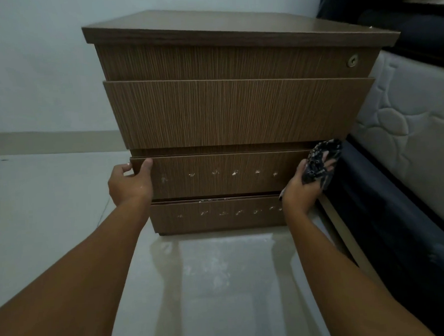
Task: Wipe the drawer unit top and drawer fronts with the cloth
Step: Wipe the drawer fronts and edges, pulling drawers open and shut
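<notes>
Pale glossy floor (223,284), pale wall (27,63) behind; dim light.

Head view:
- One brown wood-grain drawer unit (220,25) stood on the floor, against the wall, its top slab overhanging the front.
- Four drawer fronts counted. Top front (222,61) carried one round metal lock (353,61) near its right end. Second front (238,109) was the tallest and plain.
- Third front (217,186) showed a row of six small whitish marks. Bottom front (219,220) showed a similar row, about six or seven; too small to count surely.
- Left hand (128,185) gripped the left end of the third front: thumb laid on the face, fingers curled round the edge.
- Right hand (300,189) was at the right end of the same front, fingers closed round one bunched dark cloth (319,162) with a light pattern. Whether the cloth pressed on the wood, I could not tell.
- One quilted white mattress (407,109) lay just beside the unit on the right, on a dark bed base (387,209).
</notes>
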The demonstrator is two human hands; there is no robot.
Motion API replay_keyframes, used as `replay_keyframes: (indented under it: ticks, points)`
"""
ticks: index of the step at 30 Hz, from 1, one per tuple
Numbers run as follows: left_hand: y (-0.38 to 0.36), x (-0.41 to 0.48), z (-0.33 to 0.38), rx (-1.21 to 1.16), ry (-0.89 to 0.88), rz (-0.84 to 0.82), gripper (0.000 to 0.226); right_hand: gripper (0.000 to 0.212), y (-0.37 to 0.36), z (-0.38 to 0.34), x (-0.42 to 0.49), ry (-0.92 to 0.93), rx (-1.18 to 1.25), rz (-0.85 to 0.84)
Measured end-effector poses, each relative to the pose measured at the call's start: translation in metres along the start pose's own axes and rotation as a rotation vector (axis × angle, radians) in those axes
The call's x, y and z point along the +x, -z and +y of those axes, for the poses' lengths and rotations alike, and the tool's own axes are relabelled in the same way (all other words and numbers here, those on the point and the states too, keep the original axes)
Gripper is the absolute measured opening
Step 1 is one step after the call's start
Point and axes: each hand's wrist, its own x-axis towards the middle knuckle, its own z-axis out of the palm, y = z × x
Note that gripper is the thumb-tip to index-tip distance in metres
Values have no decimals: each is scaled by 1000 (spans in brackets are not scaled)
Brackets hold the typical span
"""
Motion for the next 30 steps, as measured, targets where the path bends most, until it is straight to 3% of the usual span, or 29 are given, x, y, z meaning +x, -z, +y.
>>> replay_keyframes:
  ticks: [3,9,17,30]
  points:
    - [4,5,-1,-14,-3,-26,40,63,-7,2,-10,133,-99,-56]
    - [13,17,-3,-36,23,-106,22,64,-35,-1,-45,232,-84,-129]
    - [25,31,-2,-22,41,-178,21,70,-86,-10,-100,212,9,-146]
    - [36,51,8,7,135,-320,19,84,-146,-11,-200,297,-66,-430]
